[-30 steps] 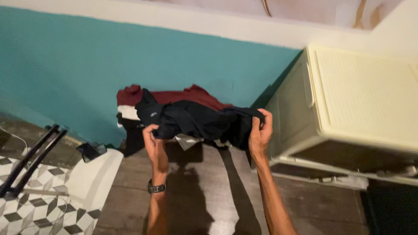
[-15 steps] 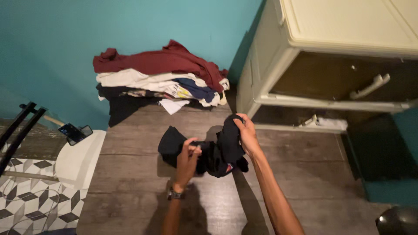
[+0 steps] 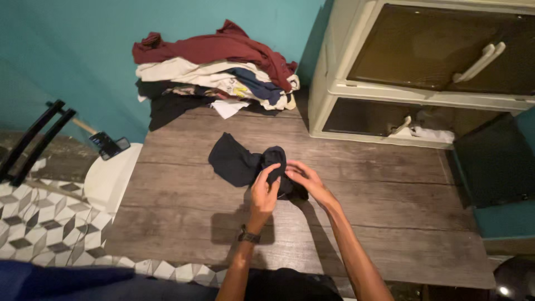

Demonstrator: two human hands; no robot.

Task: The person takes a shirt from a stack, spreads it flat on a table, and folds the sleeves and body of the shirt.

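1. Lowered since the earlier frame, your dark garment [image 3: 245, 164] now lies bunched on the wooden floor [image 3: 379, 200] instead of hanging in the air.
2. Your left hand [image 3: 264, 192] pinches its folded middle; your right hand [image 3: 305, 179] grips the same bundle beside it.
3. Behind it, a pile of folded clothes [image 3: 214, 69] sits against the teal wall [image 3: 83, 39].
4. A cream drawer cabinet [image 3: 423, 72] stands to the right.

Garment: we now have the dark garment [image 3: 245, 164] down on the wooden floor [image 3: 379, 184], mid-frame, no longer lifted.
Hands: our left hand [image 3: 264, 192] and right hand [image 3: 304, 177] sit close together, bunching it.
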